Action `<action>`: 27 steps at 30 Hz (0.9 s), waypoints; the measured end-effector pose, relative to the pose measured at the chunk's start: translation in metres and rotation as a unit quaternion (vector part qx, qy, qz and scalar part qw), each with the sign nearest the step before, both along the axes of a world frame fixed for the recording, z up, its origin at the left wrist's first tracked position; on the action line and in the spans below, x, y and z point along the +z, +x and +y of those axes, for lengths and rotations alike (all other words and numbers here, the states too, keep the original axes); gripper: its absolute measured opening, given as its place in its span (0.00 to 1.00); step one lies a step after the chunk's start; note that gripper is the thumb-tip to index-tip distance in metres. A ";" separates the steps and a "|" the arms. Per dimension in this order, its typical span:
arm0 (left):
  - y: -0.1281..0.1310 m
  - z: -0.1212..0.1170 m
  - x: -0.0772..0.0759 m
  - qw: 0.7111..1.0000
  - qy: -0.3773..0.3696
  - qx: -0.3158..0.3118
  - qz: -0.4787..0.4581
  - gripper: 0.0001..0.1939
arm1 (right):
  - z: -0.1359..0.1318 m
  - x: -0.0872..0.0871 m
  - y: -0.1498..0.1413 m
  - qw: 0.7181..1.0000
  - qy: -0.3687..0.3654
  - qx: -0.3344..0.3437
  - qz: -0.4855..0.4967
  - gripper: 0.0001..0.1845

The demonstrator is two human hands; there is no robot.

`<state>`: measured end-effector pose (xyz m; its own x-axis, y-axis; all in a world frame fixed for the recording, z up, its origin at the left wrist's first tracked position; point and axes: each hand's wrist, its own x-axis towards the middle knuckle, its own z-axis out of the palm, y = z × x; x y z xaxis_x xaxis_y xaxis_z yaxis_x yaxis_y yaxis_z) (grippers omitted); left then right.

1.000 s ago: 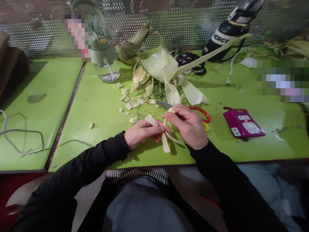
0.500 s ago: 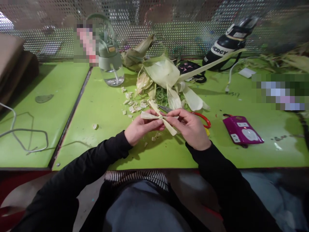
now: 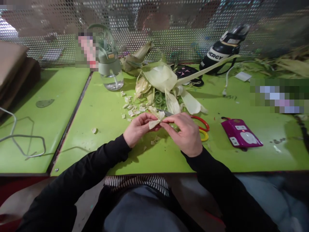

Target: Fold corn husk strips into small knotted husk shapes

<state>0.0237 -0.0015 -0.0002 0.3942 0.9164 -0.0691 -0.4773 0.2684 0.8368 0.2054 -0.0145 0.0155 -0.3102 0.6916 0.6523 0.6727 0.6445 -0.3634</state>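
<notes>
Between my hands, above the near part of the green table, is a small piece of folded pale corn husk (image 3: 154,123). My left hand (image 3: 138,128) pinches it from the left with thumb and fingers. From the right, my right hand (image 3: 185,132) grips its other side, thumb and forefinger pressed together; part of the husk is hidden by the fingers. Just behind lie scissors (image 3: 202,123) with red and yellow handles, partly covered by my right hand. A pile of corn husks (image 3: 162,77) and scattered cut husk bits (image 3: 132,109) lie beyond.
A clear water bottle (image 3: 111,72) stands behind the husks on the left. A black bottle (image 3: 220,51) leans against the perforated metal screen (image 3: 169,29). On the right lies a purple power strip (image 3: 241,132). A grey cable (image 3: 21,137) curls at the left, near brown cardboard (image 3: 14,67).
The husk piece has turned in my fingers; its crossed strips now look bunched together. My right hand has rolled over it, knuckles up. The whole view has tilted slightly upward.
</notes>
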 end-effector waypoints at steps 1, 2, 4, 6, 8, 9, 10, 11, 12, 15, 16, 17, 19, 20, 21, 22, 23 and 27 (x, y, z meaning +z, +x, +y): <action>-0.001 0.001 0.000 1.000 0.002 -0.009 0.014 0.20 | 0.000 0.000 0.000 1.000 0.004 0.003 -0.006 0.04; -0.002 0.002 0.000 0.999 0.003 -0.025 0.031 0.20 | 0.001 -0.001 0.000 1.000 0.010 0.007 -0.010 0.05; -0.005 0.004 0.002 0.995 0.007 -0.073 0.070 0.19 | 0.001 -0.001 0.001 0.999 0.023 0.014 -0.020 0.04; -0.007 0.005 0.005 0.986 0.017 -0.125 0.105 0.17 | 0.001 0.000 0.001 0.999 0.029 0.018 -0.034 0.03; -0.010 0.005 0.008 0.981 0.033 -0.146 0.125 0.17 | 0.000 0.001 0.002 0.999 0.023 0.019 -0.045 0.03; -0.010 0.005 0.009 0.980 0.044 -0.146 0.129 0.17 | 0.000 0.002 0.002 0.999 0.017 0.020 -0.045 0.04; -0.011 0.005 0.009 0.979 0.057 -0.144 0.132 0.18 | 0.000 0.002 0.002 0.999 0.012 0.021 -0.043 0.04; -0.011 0.006 0.010 0.978 0.071 -0.142 0.135 0.19 | 0.000 0.002 0.003 0.999 0.007 0.023 -0.038 0.04; -0.011 0.006 0.010 0.976 0.086 -0.141 0.139 0.20 | -0.001 0.003 0.003 0.999 0.005 0.025 -0.034 0.04; -0.010 0.008 0.010 0.969 0.137 -0.136 0.152 0.23 | 0.000 0.003 0.004 0.999 0.009 0.031 -0.033 0.04; -0.009 0.009 0.009 0.968 0.150 -0.130 0.154 0.24 | 0.000 0.003 0.004 0.999 0.013 0.032 -0.035 0.04; -0.009 0.009 0.009 0.967 0.161 -0.123 0.157 0.24 | 0.001 0.004 0.004 0.999 0.016 0.035 -0.036 0.04; -0.009 0.010 0.009 0.962 0.177 -0.105 0.176 0.25 | 0.001 0.004 0.004 0.998 0.020 0.042 -0.039 0.03; -0.010 0.010 0.009 0.959 0.185 -0.096 0.192 0.24 | 0.001 0.003 0.004 0.998 0.021 0.045 -0.041 0.03; -0.010 0.010 0.009 0.955 0.193 -0.091 0.207 0.24 | 0.001 0.003 0.004 0.998 0.022 0.046 -0.044 0.04; -0.011 0.010 0.009 0.951 0.200 -0.090 0.216 0.23 | 0.001 0.003 0.004 0.998 0.023 0.047 -0.046 0.04; -0.011 0.009 0.010 0.949 0.205 -0.095 0.218 0.22 | 0.000 0.003 0.004 0.998 0.024 0.045 -0.044 0.05; -0.012 0.007 0.014 0.956 0.203 -0.131 0.167 0.23 | -0.002 0.006 0.004 0.999 0.027 0.043 -0.020 0.04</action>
